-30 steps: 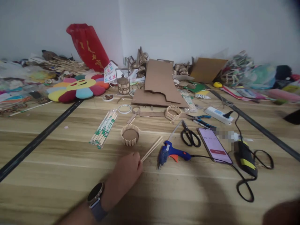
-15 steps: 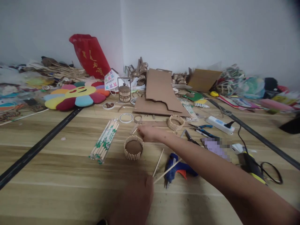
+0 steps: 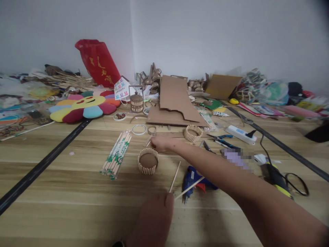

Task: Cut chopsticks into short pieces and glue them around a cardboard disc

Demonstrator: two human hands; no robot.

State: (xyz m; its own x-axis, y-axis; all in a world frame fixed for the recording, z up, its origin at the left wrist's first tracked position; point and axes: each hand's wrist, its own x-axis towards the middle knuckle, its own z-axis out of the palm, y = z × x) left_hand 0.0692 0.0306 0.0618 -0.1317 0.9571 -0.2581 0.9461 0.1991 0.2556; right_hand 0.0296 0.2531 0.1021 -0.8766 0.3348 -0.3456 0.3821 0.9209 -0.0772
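My left hand [image 3: 157, 213] grips two sticks [image 3: 189, 188], lower centre.
My right hand [image 3: 159, 143], at mid-frame: I cannot tell its grip.

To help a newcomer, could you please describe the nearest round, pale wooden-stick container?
On the pale wooden table, find the nearest clear packet of wooden sticks. Just right of it stands the round, pale wooden-stick container, nearer the camera than the similar round container farther right.
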